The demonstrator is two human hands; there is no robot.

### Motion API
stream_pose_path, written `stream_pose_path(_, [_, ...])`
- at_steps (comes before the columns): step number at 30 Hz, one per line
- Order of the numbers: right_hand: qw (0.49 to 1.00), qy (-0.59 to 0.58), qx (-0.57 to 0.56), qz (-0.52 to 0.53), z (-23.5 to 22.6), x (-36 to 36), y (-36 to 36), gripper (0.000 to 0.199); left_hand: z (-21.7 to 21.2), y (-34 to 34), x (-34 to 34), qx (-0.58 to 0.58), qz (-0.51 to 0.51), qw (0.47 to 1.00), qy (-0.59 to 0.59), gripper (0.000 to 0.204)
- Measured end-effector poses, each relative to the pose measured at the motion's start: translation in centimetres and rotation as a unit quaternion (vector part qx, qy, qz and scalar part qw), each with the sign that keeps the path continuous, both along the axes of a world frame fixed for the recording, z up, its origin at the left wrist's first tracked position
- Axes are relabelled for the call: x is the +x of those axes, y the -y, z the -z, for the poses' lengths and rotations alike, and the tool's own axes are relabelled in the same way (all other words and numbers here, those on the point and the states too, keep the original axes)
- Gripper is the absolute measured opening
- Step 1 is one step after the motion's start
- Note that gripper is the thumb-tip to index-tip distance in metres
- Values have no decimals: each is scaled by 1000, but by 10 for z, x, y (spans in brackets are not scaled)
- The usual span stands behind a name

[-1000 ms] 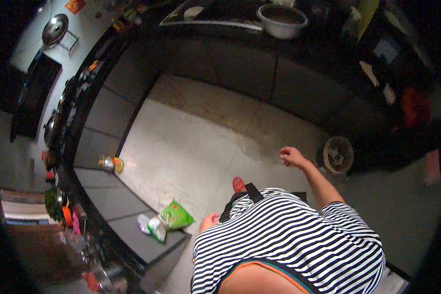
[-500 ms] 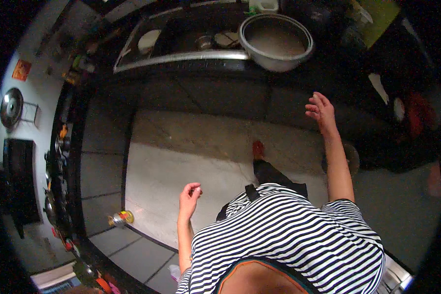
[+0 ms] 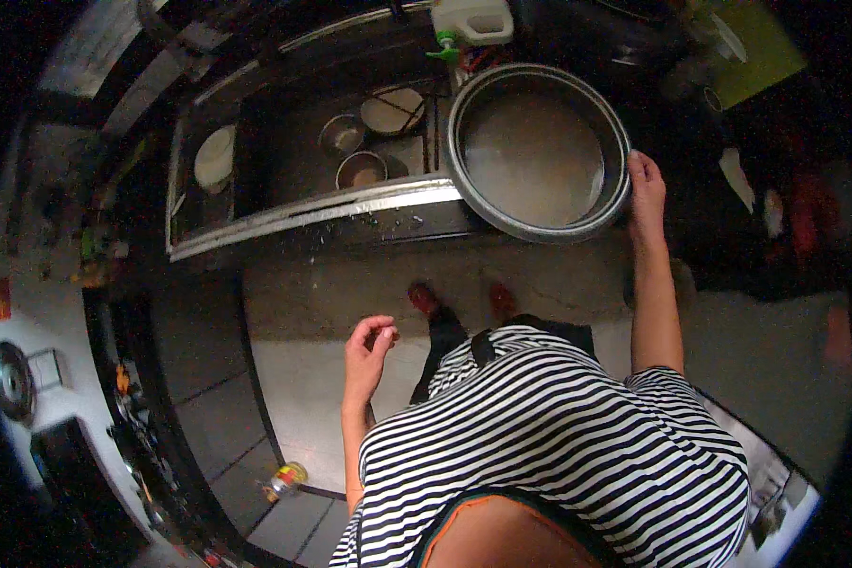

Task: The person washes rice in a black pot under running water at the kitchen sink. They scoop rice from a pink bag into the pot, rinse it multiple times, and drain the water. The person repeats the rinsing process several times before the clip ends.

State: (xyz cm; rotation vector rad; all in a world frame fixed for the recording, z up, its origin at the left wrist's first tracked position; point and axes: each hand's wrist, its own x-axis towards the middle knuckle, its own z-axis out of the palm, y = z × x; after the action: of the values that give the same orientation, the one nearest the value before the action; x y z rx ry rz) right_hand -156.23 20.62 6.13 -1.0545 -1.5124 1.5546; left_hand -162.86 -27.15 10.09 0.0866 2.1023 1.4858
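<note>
Reaching forward, your right arm is nearly straight, and your right hand (image 3: 647, 194) is up at the right side of the big bowl (image 3: 540, 230). Your fingers meet its rim, but I cannot tell if they grip it. The bowl sits at the right end of the sink (image 3: 388, 196). Your left hand (image 3: 365, 358) hangs over the floor (image 3: 298, 402), apart from the bowl, fingers softly bent and loose.
</note>
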Motion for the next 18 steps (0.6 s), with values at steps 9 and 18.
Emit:
stream_pose_path(9, [988, 25, -92, 125, 8, 25, 18, 43, 31, -24, -157, 47, 165, 985, 11, 19])
stream_pose_path(18, [995, 77, -17, 68, 46, 14, 15, 34, 17, -129, -207, 71, 356, 931, 50, 28])
